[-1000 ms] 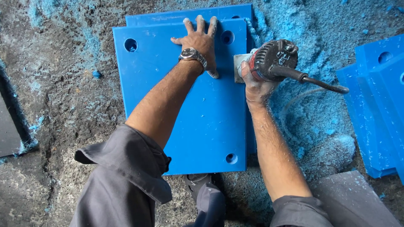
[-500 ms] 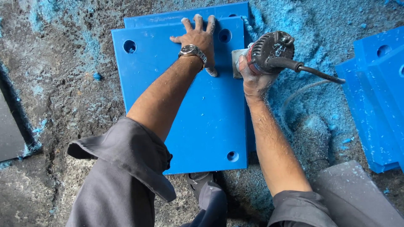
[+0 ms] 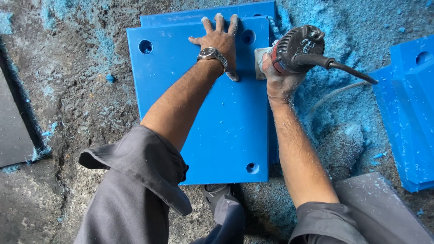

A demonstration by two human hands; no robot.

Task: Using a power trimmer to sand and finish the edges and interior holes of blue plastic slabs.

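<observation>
Item: blue plastic plate (image 3: 226, 131), rectangular, flat, laid on a rough concrete floor (image 3: 68, 113) directly in front of the person, stacked on a second blue plate (image 3: 199, 19) whose far edge shows beyond it. Round holes (image 3: 145, 46) are seen near the corners.

Handling, as judged: stiff and fairly heavy for its size; the smooth face is likely slippery where dusted. It is best pinned flat from above, or lifted by two opposite edges.

Left hand (image 3: 219, 43): pressed flat on the plate's far end, fingers spread and extended, nothing grasped; a wristwatch (image 3: 210, 54) is worn.

Right hand (image 3: 278, 77): clenched around a corded power tool (image 3: 296, 47), held at the plate's right edge; contact between bit and edge cannot be confirmed, the base being partly hidden.

Surroundings: blue shavings (image 3: 325, 108) heaped to the right; further blue plates (image 3: 409, 113) stacked beyond them.
</observation>
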